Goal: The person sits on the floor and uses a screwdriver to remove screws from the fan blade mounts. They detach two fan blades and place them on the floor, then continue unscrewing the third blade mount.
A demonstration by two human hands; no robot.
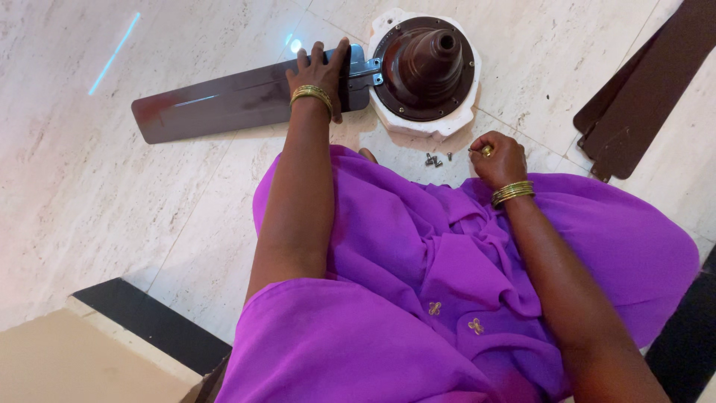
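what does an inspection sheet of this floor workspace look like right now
surface: pale marble floor, tiled, with a streak of light on it.
job's things: brown fan motor sits in a white foam tray; one brown fan blade lies flat, its metal bracket at the motor's rim.
clutter: a few small screws loose on the floor; spare blades stacked at the right.
hands: left hand pressed flat on the blade near the bracket; right hand closed in a loose fist beside the screws, contents not visible.
cables: nothing seen.
surroundings: purple garment over the lap; dark floor border and a beige step.
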